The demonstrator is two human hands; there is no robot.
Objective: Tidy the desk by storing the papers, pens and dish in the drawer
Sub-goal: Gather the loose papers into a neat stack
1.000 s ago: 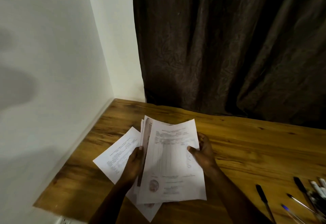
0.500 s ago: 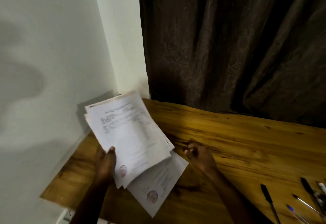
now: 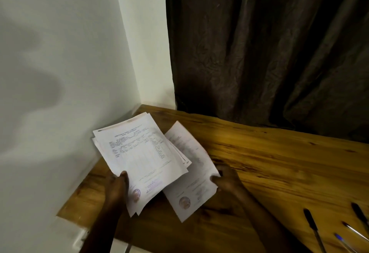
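Observation:
A stack of printed white papers (image 3: 139, 157) is held tilted above the left end of the wooden desk (image 3: 279, 165). My left hand (image 3: 117, 187) grips the stack's lower left edge. A single sheet (image 3: 191, 175) lies to its right, partly under the stack, and my right hand (image 3: 227, 181) pinches its right edge. Several pens (image 3: 313, 226) lie on the desk at the lower right. No dish or drawer is in view.
A white wall (image 3: 60, 73) borders the desk on the left. A dark brown curtain (image 3: 259, 53) hangs behind the desk. A white wall socket (image 3: 79, 238) shows below the desk's left corner.
My left hand lifted the stack to the left, away from one sheet. My right hand, which had let go, has taken hold of that sheet's right edge.

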